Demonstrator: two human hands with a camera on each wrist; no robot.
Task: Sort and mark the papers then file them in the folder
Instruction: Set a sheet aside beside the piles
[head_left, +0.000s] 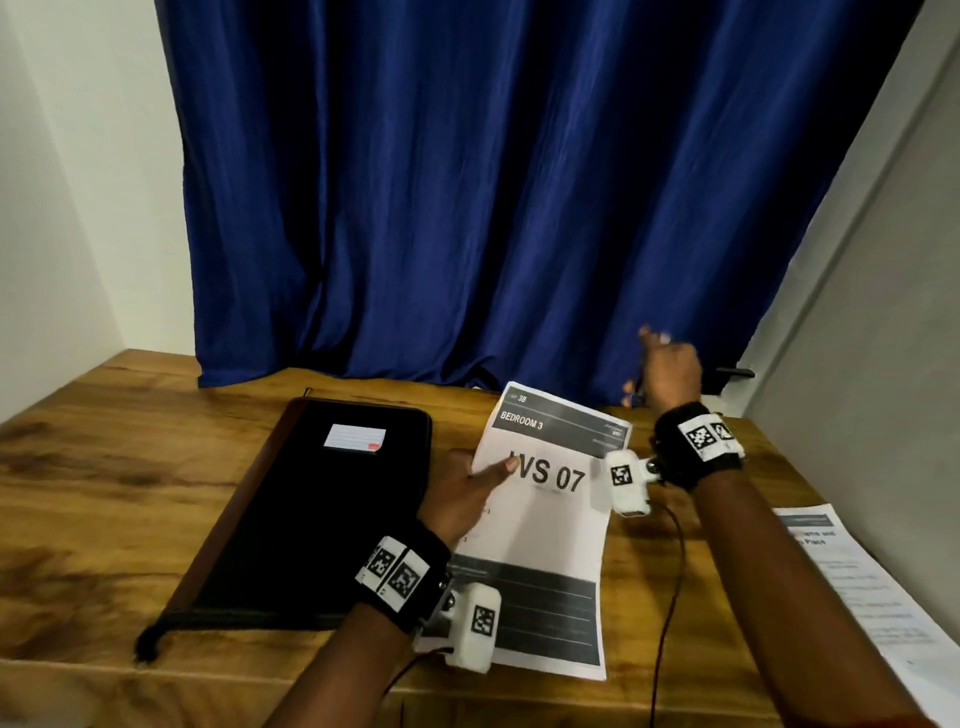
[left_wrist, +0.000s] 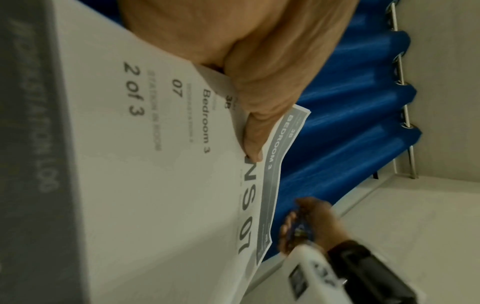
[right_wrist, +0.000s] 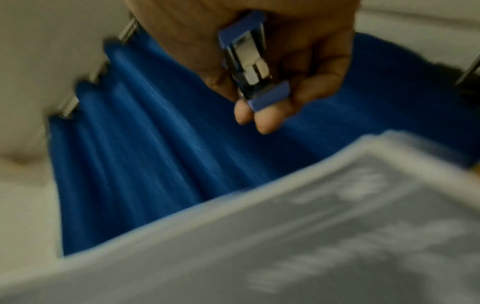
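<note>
A small stack of printed papers (head_left: 550, 525) is held above the wooden table (head_left: 104, 467), just right of the folder, with its far end lifted toward the curtain; the top sheet is headed "BEDROOM 3" on a dark band and carries large characters ending in "S 07", and in the left wrist view the lines "Bedroom 3", "07" and "2 of 3" can be read. The stack is pinched at its left edge by the left hand (head_left: 470, 493), the thumb (left_wrist: 255, 131) laid across the top sheet and the fingers hidden beneath; at least two sheet edges are seen under the thumb. The right hand (head_left: 667, 371) is raised beyond the far right corner of the papers, apart from them, and its fingers (right_wrist: 262, 123) are curled round a small blue stapler (right_wrist: 250, 61) with a metal inside, seen plainly in the right wrist view. A closed black folder (head_left: 311, 509) with a brown spine and a white label (head_left: 355, 439) lies flat on the table, just left of the papers. Another printed sheet (head_left: 862, 587) lies at the right edge of the table, well apart from the held stack. A blue curtain (head_left: 493, 182) hangs behind the table, and white walls (head_left: 67, 182) stand on either side.
</note>
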